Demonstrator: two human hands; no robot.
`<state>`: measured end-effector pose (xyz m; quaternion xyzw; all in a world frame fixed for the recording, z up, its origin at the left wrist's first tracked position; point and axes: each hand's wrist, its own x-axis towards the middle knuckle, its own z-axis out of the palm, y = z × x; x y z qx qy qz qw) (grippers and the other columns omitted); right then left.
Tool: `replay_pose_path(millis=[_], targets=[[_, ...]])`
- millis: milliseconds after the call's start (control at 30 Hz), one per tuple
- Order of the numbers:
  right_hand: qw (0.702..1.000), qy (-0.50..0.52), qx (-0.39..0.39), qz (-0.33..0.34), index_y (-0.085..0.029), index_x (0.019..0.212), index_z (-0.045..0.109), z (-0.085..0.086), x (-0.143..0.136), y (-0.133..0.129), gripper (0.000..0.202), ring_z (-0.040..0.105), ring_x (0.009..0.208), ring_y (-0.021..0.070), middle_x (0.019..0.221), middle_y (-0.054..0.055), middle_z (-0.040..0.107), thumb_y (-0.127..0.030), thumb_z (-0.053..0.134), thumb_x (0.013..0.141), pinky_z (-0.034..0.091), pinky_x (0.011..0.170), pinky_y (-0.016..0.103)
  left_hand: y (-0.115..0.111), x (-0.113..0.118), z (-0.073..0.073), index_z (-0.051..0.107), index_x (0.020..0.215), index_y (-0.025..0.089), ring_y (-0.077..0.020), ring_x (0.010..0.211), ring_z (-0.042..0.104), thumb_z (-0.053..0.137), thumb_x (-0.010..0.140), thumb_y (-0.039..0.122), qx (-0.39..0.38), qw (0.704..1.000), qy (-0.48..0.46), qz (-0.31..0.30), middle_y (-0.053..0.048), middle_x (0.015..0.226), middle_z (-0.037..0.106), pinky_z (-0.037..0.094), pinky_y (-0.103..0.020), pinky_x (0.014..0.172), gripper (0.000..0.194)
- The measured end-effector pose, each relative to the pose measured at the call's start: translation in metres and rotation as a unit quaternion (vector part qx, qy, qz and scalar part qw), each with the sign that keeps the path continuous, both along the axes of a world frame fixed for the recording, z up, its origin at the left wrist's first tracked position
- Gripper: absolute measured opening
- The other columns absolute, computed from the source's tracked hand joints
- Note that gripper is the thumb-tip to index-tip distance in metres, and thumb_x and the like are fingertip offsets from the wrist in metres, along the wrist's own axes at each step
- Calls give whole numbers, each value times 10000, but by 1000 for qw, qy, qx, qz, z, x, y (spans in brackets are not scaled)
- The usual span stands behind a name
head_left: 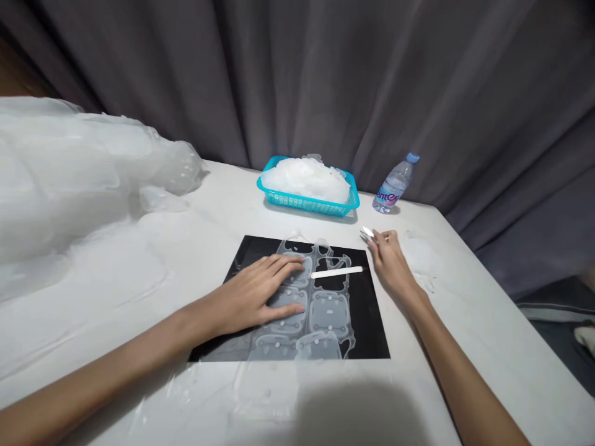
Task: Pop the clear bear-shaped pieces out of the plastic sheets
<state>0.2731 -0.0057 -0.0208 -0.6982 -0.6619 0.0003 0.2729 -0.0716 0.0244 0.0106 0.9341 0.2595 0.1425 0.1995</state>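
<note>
My left hand (260, 288) lies flat with its fingers spread on a translucent plastic sheet (329, 310) of rounded, square-shaped pieces. The sheet rests on a black mat (372, 328) and runs past its front edge. Across one cut-out of the sheet lies a slim white pen-like stick (337, 272) with a dark tip at its right end. Just beyond the mat's right edge, my right hand (389, 263) is closed on silver tweezers (369, 235), whose points face up and left. Part of the sheet is hidden under my left hand.
A turquoise basket (307, 205) heaped with white, filmy pieces (304, 176) stands at the back. To its right is a water bottle (395, 186). A big pile of translucent plastic (83, 167) fills the left side. Thin clear scraps (421, 254) lie right of my right hand.
</note>
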Motion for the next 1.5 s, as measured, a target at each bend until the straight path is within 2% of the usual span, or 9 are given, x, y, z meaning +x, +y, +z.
replay_pose_path(millis=[133,333,533,700,833,1067,1167,1267,1500], targets=[[1000,2,8,20,-153,1329,643,-11,-9,10,437,601,1043,288,1120,141,563,-372,367,1070,514,924,427,-8,-6,3,503,1481,249,-346,1427,512,608,986,647,-29,999,10,16,-107,1592,505,407,-508,1200,644],[1000,2,16,-15,-141,1167,754,-9,-3,10,391,560,1004,317,1017,147,650,-386,491,1013,453,974,487,-7,-15,2,588,1359,277,-286,1442,495,507,1092,457,-79,996,-45,20,-72,1546,542,456,-462,1176,332],[999,22,13,-31,-123,1169,793,-13,-1,9,455,548,1031,317,1044,163,638,-440,513,1000,485,927,464,-10,-15,-4,601,1391,275,-324,1438,504,595,1024,579,-38,999,-25,21,-70,1530,579,420,-494,1190,477],[999,17,14,31,-171,1231,771,7,-6,-3,420,510,1113,323,1141,161,612,-448,547,1010,439,1024,499,-9,-16,-6,598,1398,253,-318,1471,473,560,1034,601,-34,999,-16,23,-77,1575,544,392,-498,1209,505],[973,75,-106,192,-248,1102,773,29,-13,-16,273,562,1034,277,1097,94,663,-461,651,982,466,953,445,-5,-20,-7,563,1470,280,-310,1518,429,544,1046,592,-58,998,-3,7,-59,1631,492,346,-508,1247,526],[930,166,-253,208,-198,1050,702,50,-7,-32,292,571,740,192,838,23,619,-478,674,969,466,695,340,-2,-23,-9,563,1473,297,-302,1544,401,583,1023,606,-46,999,-8,2,-44,1628,503,261,-514,1293,546],[944,143,-219,201,-210,932,715,64,-5,-40,303,598,803,200,913,54,637,-488,620,1009,476,692,327,-5,-21,-10,570,1447,299,-294,1519,442,579,1023,611,-37,999,-16,5,-37,1607,530,251,-519,1294,526],[951,212,-140,179,-218,926,661,71,-19,-45,271,620,779,182,930,46,618,-473,627,1012,504,641,295,-9,-19,-10,557,1431,290,-271,1501,466,548,1038,612,-25,1000,-8,14,-39,1611,522,242,-506,1297,508],[906,324,-51,267,-217,822,643,56,-97,-44,186,675,898,187,959,34,672,-297,776,924,542,791,313,-20,-11,-10,546,1448,253,-283,1526,428,553,1045,538,5,999,11,46,-50,1625,503,246,-517,1299,493]])
